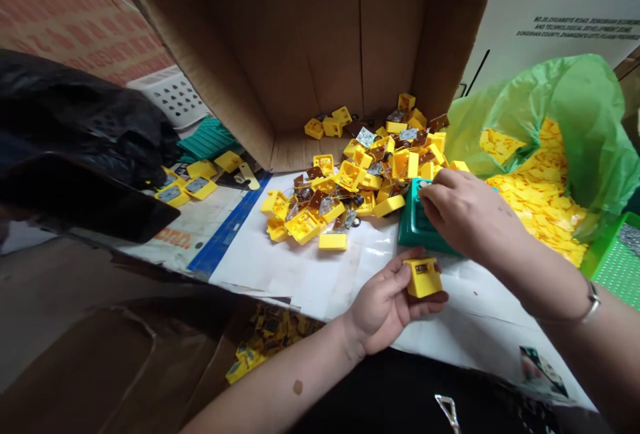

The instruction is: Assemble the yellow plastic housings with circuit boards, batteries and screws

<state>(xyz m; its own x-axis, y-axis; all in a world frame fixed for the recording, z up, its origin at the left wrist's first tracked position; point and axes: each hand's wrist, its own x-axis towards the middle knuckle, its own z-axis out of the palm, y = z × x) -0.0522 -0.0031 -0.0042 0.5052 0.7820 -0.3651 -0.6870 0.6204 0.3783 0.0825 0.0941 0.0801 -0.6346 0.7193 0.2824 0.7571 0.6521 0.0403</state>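
My left hand [385, 301] is closed around a small yellow plastic casing [425, 279] with a slot in its upper side, held low over the table front. My right hand [463, 211] is at a dark green plastic tray [409, 217], its fingertips pinched together over the tray's far part. Whatever those fingers hold, if anything, is too small or hidden to make out. Just left of the tray spreads a heap of yellow casings [350, 174], mixed with brown boards, wires and metal plates. One yellow block [333, 242] lies at the heap's near edge.
A cardboard box [320, 34] lies on its side behind the heap. On the right are a green bag [580, 101] of flat yellow pieces [535, 187] and a bright green basket [613, 267]. Black plastic [75, 101] is at left. More yellow parts [270, 334] sit below the table edge.
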